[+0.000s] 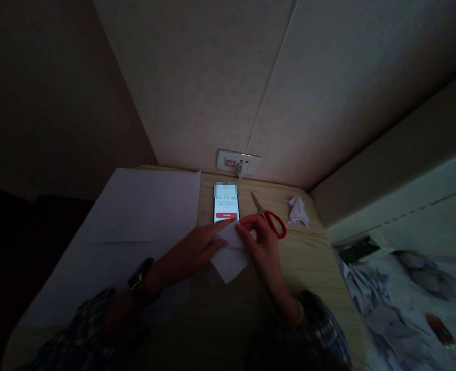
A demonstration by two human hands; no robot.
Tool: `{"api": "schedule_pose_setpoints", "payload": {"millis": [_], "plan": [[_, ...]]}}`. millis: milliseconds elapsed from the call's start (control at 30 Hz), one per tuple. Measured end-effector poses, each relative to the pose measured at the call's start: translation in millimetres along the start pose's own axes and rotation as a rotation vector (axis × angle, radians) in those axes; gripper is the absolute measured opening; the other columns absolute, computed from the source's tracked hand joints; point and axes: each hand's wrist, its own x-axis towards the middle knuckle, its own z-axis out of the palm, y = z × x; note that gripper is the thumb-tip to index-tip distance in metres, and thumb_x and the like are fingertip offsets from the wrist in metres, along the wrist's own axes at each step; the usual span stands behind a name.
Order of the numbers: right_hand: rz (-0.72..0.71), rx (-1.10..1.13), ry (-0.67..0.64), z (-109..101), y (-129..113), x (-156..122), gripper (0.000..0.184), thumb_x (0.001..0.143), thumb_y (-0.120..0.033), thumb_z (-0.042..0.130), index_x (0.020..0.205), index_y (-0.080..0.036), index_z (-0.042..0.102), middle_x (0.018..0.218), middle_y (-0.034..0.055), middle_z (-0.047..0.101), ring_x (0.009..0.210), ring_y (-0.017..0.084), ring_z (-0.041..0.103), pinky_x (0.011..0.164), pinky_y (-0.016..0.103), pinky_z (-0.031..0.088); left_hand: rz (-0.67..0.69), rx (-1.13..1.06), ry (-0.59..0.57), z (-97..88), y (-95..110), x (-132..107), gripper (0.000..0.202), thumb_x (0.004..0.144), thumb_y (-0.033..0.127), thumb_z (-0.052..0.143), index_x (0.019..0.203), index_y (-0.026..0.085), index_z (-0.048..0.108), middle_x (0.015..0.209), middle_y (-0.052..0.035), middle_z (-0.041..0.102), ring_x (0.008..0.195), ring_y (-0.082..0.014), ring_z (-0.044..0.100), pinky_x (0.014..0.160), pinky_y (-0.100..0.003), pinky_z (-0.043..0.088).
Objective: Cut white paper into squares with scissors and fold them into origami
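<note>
A small white paper square [230,257] lies on the wooden table [309,257], turned like a diamond. My left hand [197,247] rests flat on the paper's left side, its fingers stretched toward the top corner. My right hand [261,242] pinches the paper's upper right edge with curled fingers. A watch [140,273] sits on my left wrist. Both sleeves are plaid.
A lit phone [226,203] showing a timer lies just beyond the paper. Red-handled scissors [270,216] and a folded paper figure [298,210] lie to the right. Large white sheets [135,221] cover the table's left. A wall socket [238,162] sits behind. Paper scraps [371,299] lie on the right.
</note>
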Motion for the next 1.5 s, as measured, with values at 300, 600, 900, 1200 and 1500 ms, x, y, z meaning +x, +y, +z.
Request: {"api": "schedule_pose_setpoints", "payload": {"millis": [300, 600, 900, 1200, 1500], "plan": [[0.013, -0.081, 0.007, -2, -10, -2, 0.013, 0.079, -0.027, 0.06, 0.067, -0.022, 0.057, 0.065, -0.0017, 0.062, 0.065, 0.016, 0.057, 0.062, 0.028, 0.044, -0.184, -0.117, 0.32, -8.6, 1, 3, 0.04, 0.08, 0.031, 0.063, 0.118, 0.02, 0.063, 0.107, -0.0058, 0.072, 0.093, -0.0236, 0.066, 0.08, -0.032, 0.051], [-0.017, -0.106, -0.093, -1, -9, -1, 0.012, 0.077, -0.024, 0.06, 0.066, -0.021, 0.058, 0.063, -0.0015, 0.061, 0.063, 0.016, 0.057, 0.061, 0.027, 0.044, -0.167, -0.335, 0.533, -13.4, 2, 4, 0.026, 0.073, 0.029, 0.07, 0.097, 0.019, 0.067, 0.103, -0.0029, 0.071, 0.092, -0.021, 0.064, 0.073, -0.026, 0.049], [-0.014, -0.06, -0.078, -1, -10, -2, 0.013, 0.078, -0.024, 0.061, 0.065, -0.021, 0.058, 0.063, -0.0014, 0.061, 0.063, 0.016, 0.057, 0.061, 0.027, 0.044, -0.254, -0.423, 0.354, -14.8, -2, 3, 0.047, 0.067, 0.032, 0.075, 0.111, 0.02, 0.062, 0.091, -0.0017, 0.068, 0.075, -0.0193, 0.063, 0.061, -0.026, 0.048], [-0.037, -0.135, -0.111, 0, -6, -2, 0.015, 0.08, -0.025, 0.059, 0.066, -0.021, 0.059, 0.063, -0.001, 0.061, 0.063, 0.016, 0.056, 0.061, 0.027, 0.043, -0.108, -0.092, 0.395, -12.1, -3, 2, 0.034, 0.077, 0.025, 0.066, 0.11, 0.019, 0.063, 0.115, -0.0043, 0.067, 0.106, -0.0231, 0.06, 0.092, -0.033, 0.044], [-0.11, -0.245, -0.132, -1, -4, -2, 0.016, 0.084, -0.024, 0.056, 0.069, -0.021, 0.059, 0.065, -0.0008, 0.063, 0.063, 0.016, 0.057, 0.061, 0.026, 0.045, -0.067, 0.013, 0.39, -10.3, 5, 0, 0.031, 0.082, 0.024, 0.061, 0.113, 0.021, 0.061, 0.108, -0.0016, 0.071, 0.097, -0.0199, 0.065, 0.086, -0.029, 0.047]]}}
